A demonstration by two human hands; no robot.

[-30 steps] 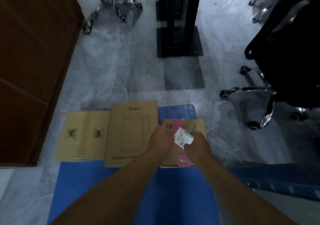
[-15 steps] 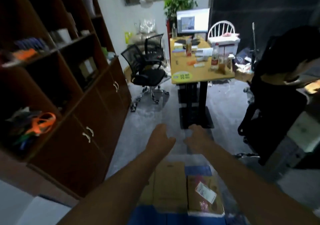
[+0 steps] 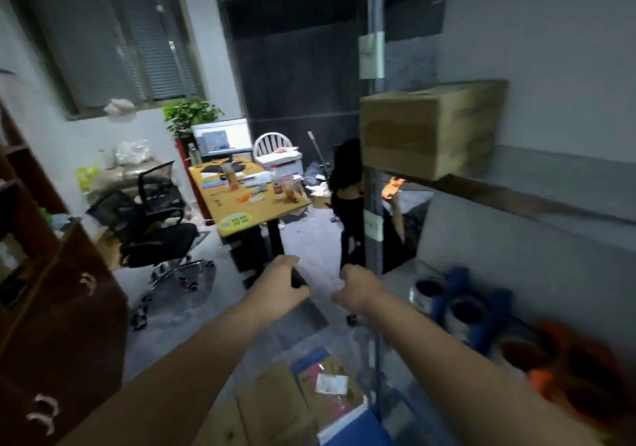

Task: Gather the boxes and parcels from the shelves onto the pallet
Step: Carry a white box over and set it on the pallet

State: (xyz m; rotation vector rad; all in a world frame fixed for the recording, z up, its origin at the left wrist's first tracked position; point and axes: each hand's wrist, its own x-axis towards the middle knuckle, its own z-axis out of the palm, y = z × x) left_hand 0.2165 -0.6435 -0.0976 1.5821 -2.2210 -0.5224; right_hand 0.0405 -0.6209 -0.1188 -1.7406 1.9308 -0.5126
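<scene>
Both hands are empty now: left hand [image 3: 278,287] and right hand [image 3: 358,289] are out front, fingers loosely curled, holding nothing. A second ago they were on the flat cardboard parcel with the white label [image 3: 330,394]. It's now lying on the blue pallet [image 3: 358,426] below. The view has swung up to the big brown cardboard box [image 3: 430,129] on the grey shelf [image 3: 557,184], probably the next grab.

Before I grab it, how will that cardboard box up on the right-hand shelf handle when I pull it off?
The cardboard box looks stiff: square, unsagging edges, so it should probably keep its shape. It is bulky, no handles visible, so likely a two-hand lift; your left hand and right hand are both free. Its weight cannot be told.
</scene>
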